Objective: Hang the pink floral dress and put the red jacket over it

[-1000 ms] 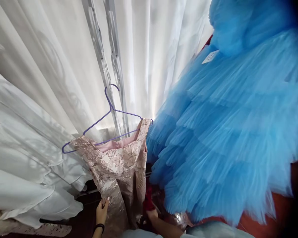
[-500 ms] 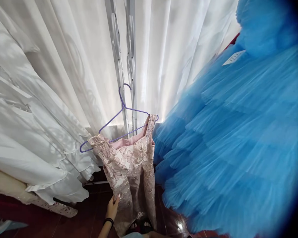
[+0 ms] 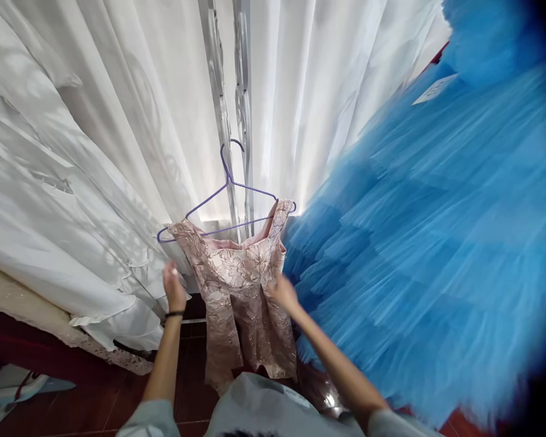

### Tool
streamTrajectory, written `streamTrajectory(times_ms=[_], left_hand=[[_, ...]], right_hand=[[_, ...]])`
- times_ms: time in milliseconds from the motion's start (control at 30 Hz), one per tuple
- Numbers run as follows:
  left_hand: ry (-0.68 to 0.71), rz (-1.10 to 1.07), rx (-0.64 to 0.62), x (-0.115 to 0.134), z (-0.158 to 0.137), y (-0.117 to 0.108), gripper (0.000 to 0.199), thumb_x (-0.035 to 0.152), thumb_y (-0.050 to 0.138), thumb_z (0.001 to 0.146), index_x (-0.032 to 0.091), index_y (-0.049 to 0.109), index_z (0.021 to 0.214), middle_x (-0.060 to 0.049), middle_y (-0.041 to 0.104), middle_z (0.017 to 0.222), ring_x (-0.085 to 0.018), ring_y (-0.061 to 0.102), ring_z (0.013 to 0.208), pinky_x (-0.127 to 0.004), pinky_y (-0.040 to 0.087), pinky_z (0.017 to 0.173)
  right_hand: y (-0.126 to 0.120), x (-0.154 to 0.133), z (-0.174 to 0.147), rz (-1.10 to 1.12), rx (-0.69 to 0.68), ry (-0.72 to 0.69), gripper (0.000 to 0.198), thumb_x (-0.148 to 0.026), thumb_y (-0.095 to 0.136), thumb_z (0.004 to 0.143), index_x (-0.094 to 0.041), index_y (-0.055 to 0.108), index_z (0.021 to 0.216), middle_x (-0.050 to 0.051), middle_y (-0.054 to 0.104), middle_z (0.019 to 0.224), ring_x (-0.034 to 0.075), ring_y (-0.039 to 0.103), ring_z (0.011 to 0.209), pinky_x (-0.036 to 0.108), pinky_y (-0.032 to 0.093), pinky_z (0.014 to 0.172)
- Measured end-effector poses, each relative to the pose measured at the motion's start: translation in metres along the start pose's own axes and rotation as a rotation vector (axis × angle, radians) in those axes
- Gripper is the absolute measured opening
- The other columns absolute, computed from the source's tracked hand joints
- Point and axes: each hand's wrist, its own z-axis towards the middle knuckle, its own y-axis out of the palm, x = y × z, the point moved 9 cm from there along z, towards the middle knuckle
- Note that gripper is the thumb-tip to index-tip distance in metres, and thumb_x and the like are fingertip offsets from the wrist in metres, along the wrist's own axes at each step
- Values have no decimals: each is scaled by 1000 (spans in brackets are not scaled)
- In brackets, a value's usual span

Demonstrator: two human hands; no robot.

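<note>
A pink and cream brocade dress [image 3: 250, 303] with a floral pattern hangs from a purple hanger [image 3: 229, 178]. The hanger's hook is at a white metal rack post [image 3: 242, 115]. Just left of the bodice my left hand [image 3: 175, 290] is raised, slightly blurred, with its fingers up and nothing visible in it. It appears apart from the dress. My right hand [image 3: 283, 294] is at the right side of the dress's waist, its fingers against or right before the fabric. Motion smears those fingers, so their grip does not show.
White garments [image 3: 73, 243] hang on the left. A large blue tulle gown [image 3: 428, 230] with a white tag [image 3: 434, 89] fills the right. Behind the rack hangs a white curtain [image 3: 295, 91]. Dark red floor tiles [image 3: 88, 397] show below.
My left hand has left the lower part of the dress and risen to beside the bodice. My right hand has come into view at the dress's right side. The dress sits slightly higher in view.
</note>
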Motion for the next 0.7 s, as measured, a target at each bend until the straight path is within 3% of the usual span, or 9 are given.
streamTrajectory(times_ms=[67, 133, 200, 300, 400, 533, 700], left_hand=[[256, 22, 177, 82, 38, -9, 61, 48, 41, 90, 16, 37, 142, -15, 42, 148, -23, 40, 137, -36, 30, 115], [472, 188, 246, 153, 52, 5, 63, 44, 55, 84, 15, 44, 139, -16, 46, 144, -26, 40, 136, -40, 27, 116], [420, 372, 222, 185, 59, 30, 53, 44, 60, 81, 16, 57, 127, -18, 50, 137, -33, 42, 132, -48, 30, 113], [324, 541, 232, 196, 56, 48, 36, 39, 61, 81, 15, 69, 106, -21, 56, 126, -38, 46, 125, -51, 34, 106], [443, 564, 177, 198, 53, 49, 27, 28, 55, 84, 14, 69, 102, -17, 63, 111, -31, 55, 112, -42, 38, 102], [499, 541, -15, 191, 65, 36, 30, 28, 54, 83, 14, 69, 106, -12, 69, 104, -26, 61, 100, -36, 44, 94], [367, 379, -51, 172, 82, 10, 31, 28, 54, 76, 12, 73, 95, -8, 73, 90, -21, 64, 87, -30, 47, 84]], right_hand=[[-20, -2, 49, 26, 141, 35, 57, -38, 47, 95, -15, 35, 146, 19, 37, 150, 33, 36, 139, 50, 41, 107], [-41, -12, 94, 73, 301, 36, 69, -41, 48, 92, -13, 24, 150, 21, 26, 155, 33, 25, 145, 51, 33, 112], [-51, -25, 127, 112, 365, 7, 68, -43, 52, 89, -13, 34, 146, 21, 37, 149, 32, 32, 140, 50, 33, 111], [-50, -35, 147, 85, 293, -7, 45, -37, 51, 89, -14, 58, 126, 18, 58, 127, 30, 49, 121, 46, 39, 105], [-54, -32, 143, 39, 185, -75, 39, -29, 46, 90, -13, 63, 121, 16, 63, 119, 28, 57, 108, 41, 42, 97], [-67, -26, 137, -15, 41, -172, 36, -31, 42, 92, -16, 65, 115, 13, 69, 105, 26, 59, 97, 35, 43, 83], [-84, -29, 129, -144, 67, -142, 34, -24, 33, 89, -15, 65, 95, 14, 67, 88, 24, 56, 80, 31, 35, 70]])
